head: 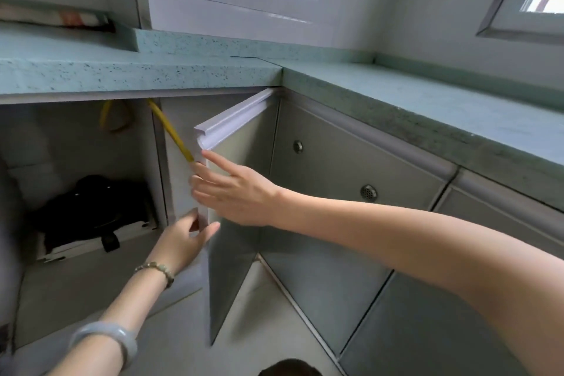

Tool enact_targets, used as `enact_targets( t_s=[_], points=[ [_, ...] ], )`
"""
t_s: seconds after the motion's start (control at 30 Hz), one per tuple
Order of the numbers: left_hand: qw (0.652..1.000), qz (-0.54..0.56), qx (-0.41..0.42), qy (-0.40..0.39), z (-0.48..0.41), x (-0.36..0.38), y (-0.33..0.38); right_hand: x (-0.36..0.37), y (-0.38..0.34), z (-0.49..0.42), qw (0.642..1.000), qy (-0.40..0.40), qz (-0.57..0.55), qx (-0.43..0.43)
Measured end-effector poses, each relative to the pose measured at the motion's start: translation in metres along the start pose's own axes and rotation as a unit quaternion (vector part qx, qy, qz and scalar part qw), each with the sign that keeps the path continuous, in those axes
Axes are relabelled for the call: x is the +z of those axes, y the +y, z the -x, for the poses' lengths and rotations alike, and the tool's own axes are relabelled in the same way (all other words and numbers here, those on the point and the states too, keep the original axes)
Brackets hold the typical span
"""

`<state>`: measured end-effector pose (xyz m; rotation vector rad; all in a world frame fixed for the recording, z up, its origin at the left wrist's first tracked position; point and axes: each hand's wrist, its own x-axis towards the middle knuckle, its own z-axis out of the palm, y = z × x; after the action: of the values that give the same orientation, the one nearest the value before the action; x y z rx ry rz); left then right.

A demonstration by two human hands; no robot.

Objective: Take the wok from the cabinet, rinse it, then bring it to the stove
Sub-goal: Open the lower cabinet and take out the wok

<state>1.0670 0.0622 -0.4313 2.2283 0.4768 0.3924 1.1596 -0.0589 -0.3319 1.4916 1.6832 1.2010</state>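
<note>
We look down into a kitchen corner where a speckled green counter point(152, 70) runs left and then turns towards us on the right. Under it a cabinet point(76, 278) stands open, and its grey cabinet door point(232, 253) swings out towards us, edge-on, near the middle of the view.

Both hands are on that door's free edge. The left hand point(183, 238), lower down, pinches the edge between thumb and curled fingers; its wrist wears a bead bracelet point(155, 272) and, nearer us, a pale bangle point(106, 342). The right hand point(235, 192), higher up, hooks its lower fingers round the same edge, with the index finger lying straight on the door's face just below the white handle rail point(232, 119).

Inside the cabinet, low at the far left, a black rounded shape (we take it for the wok point(91, 207), though it is dim) rests on a white board point(91, 246), well apart from both hands. A yellow hose point(171, 131) slants down behind the door
</note>
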Motion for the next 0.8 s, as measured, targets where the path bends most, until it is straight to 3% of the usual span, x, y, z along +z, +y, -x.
enact_targets(
  t_s=[0.27, 0.4, 0.53, 0.8],
  points=[
    [0.991, -0.003, 0.081, -0.108, 0.025, 0.047, 0.048, -0.037, 0.016, 0.087, 0.992, -0.116, 0.038, -0.024],
    [0.985, 0.076, 0.07, -0.136, 0.038, 0.092, 0.082, -0.047, 0.025, 0.141, 0.977, -0.205, 0.055, -0.022],
    [0.979, 0.18, 0.04, -0.087, 0.044, 0.131, 0.103, -0.052, 0.032, 0.169, 0.96, -0.27, 0.075, -0.022],
    [0.987, 0.103, 0.109, -0.058, 0.011, 0.18, 0.127, -0.044, 0.031, 0.216, 0.946, -0.311, 0.081, 0.036]
  ],
)
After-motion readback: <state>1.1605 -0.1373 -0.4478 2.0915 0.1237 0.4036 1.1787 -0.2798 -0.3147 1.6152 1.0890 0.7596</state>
